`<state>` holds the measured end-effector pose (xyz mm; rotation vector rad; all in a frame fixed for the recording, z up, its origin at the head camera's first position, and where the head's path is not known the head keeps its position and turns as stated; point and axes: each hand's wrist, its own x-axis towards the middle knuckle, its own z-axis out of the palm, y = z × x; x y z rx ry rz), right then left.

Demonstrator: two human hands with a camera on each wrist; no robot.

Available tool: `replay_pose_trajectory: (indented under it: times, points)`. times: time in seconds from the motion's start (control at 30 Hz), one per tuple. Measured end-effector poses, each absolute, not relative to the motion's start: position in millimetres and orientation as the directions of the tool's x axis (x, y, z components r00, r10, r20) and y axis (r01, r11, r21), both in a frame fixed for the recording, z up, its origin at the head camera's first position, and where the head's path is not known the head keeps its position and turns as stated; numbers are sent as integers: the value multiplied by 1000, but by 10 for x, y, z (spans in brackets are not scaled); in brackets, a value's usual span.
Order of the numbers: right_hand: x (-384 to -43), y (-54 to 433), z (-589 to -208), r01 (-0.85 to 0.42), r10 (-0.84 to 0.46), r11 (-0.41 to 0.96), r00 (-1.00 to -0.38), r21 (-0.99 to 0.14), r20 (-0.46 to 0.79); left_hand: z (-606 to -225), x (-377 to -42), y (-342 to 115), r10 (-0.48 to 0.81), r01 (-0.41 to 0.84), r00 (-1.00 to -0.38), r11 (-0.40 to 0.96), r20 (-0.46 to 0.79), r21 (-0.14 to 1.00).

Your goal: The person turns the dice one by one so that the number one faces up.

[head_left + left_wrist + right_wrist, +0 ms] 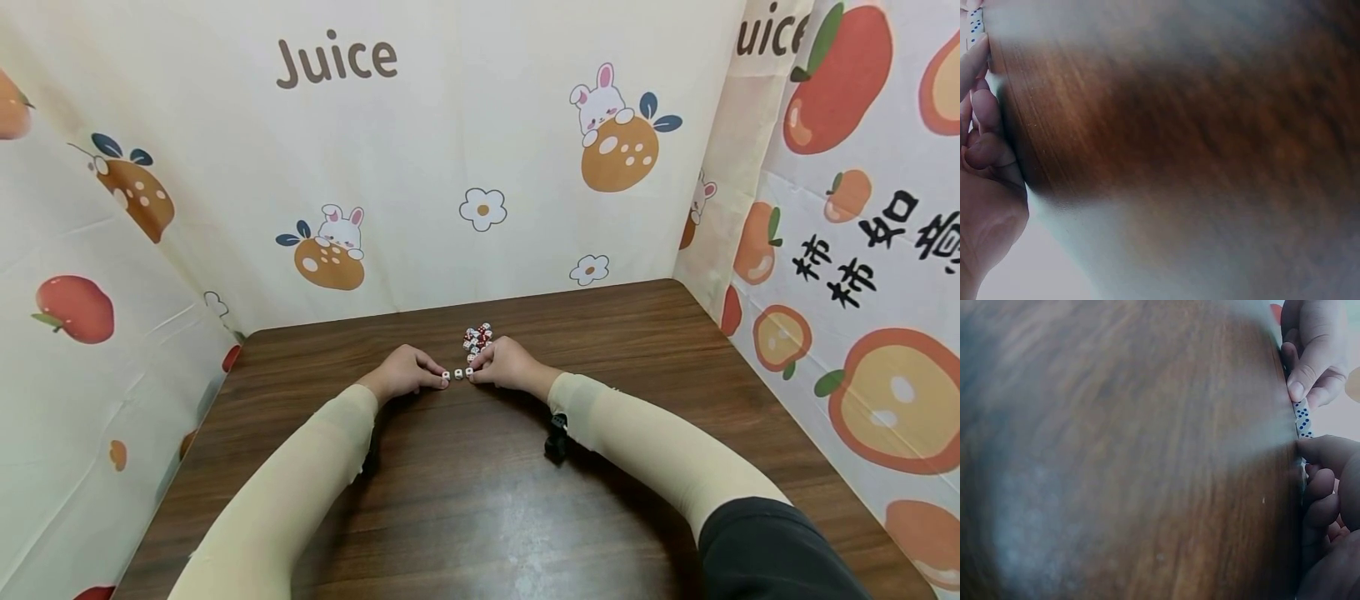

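Note:
Three small white dice stand in a short row on the brown table [465,467]: a left die [446,376], a middle die [458,374] and a right die [469,372]. My left hand [405,372] pinches the left die between thumb and fingers. At the other end, my right hand [512,367] pinches the right die. In the right wrist view, blue-dotted dice [1302,412] line up between the two hands' fingertips. The left wrist view catches white dice [976,25] at its upper left edge, partly covered by fingers.
Just behind the row lies a cluster of several white and red dice [477,337], close to my right hand's fingers. Patterned cloth [427,167] hangs along the back and sides of the table. A black device [556,439] hangs under my right wrist.

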<state>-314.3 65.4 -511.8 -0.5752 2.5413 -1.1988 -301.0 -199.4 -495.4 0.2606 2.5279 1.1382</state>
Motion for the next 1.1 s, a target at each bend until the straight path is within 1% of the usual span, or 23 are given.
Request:
replay_pose_trajectory:
  times: [0.33, 0.63, 0.8, 1.1]
  points:
    - [-3134, 696, -5106, -174, -436, 519, -896, -837, -83, -4967, -3017, -1989, 304, 15, -919, 659, -249, 752]
    - [-3192, 789, -5063, -90, -310, 465, -948, -881, -67, -4980, -3013, -1992, 301, 13, -920, 663, -250, 749]
    - [-3243, 802, -5082, -67, -277, 502, -957, -862, -87, -4980, -3003, -2012, 300, 18, -921, 671, -249, 742]
    - [-3303, 776, -5110, -97, -271, 604, -958, -791, -90, -4982, -3026, -2003, 299, 22, -924, 665, -239, 746]
